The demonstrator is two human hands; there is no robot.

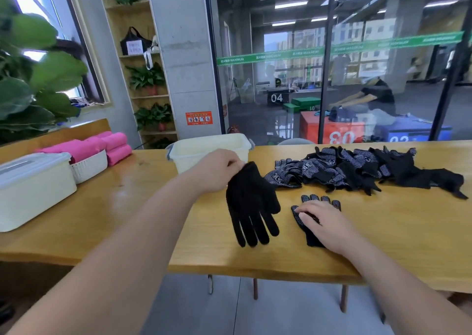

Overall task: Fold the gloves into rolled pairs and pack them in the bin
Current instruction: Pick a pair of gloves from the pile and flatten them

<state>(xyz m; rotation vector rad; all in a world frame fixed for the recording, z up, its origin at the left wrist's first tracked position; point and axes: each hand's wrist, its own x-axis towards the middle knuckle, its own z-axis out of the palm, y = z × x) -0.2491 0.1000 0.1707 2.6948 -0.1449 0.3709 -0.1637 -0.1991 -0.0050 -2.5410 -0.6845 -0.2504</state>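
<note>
Two gloves out of the pile, neither rolled yet.
Plain black glove (251, 204) hangs fingertips-down over the tabletop (153, 220), its cuff pinched by the left hand (217, 170) fingers. Right hand (324, 222) lies flat, fingers extended, on a dotted glove (310, 235) just beside it. Glove pile (357, 168) behind; open cream bin (204, 153) behind the left hand. Lidded box (33, 181) and basket (89, 166) of pink rolls (112, 145) far left.

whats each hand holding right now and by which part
The left hand pinches the black glove at its cuff, fingers hanging down. The right hand holds nothing; it lies flat on the dotted glove.
</note>
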